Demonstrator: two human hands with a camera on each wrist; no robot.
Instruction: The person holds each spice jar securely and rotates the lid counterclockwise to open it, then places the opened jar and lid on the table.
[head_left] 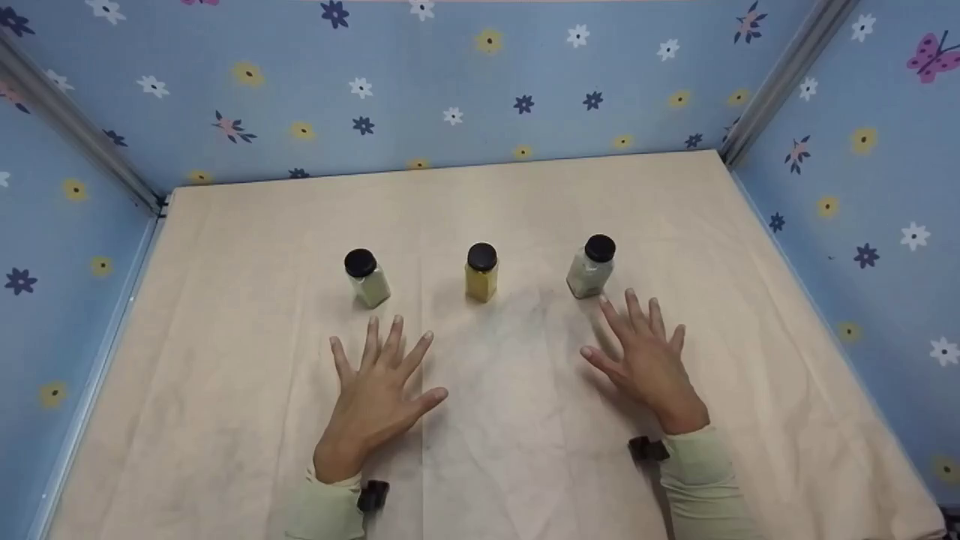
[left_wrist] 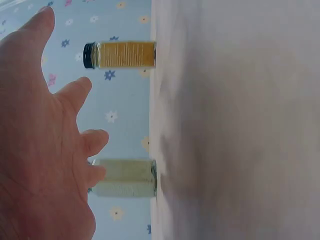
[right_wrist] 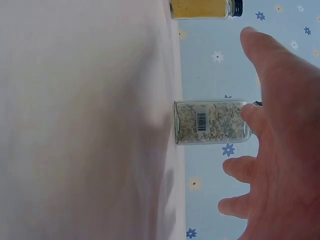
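Observation:
Three small glass jars with black caps stand upright in a row. The left jar [head_left: 370, 289] holds a pale green filling, the middle jar [head_left: 481, 282] a yellow powder, and the right jar [head_left: 589, 274] greyish-green flakes; its barcode label shows in the right wrist view. My left hand [head_left: 379, 401] is spread over the cloth, nearest the left jar and apart from it. With fingers spread, my right hand [head_left: 651, 365] is just in front of the right jar, its index fingertip close to the jar's base. Both hands hold nothing.
A cream cloth [head_left: 225, 420] with creases covers the table. Blue flowered panels [head_left: 420, 97] enclose the back and both sides, with grey metal posts [head_left: 787, 75] at the corners. A small black device [head_left: 373, 496] is worn at each wrist.

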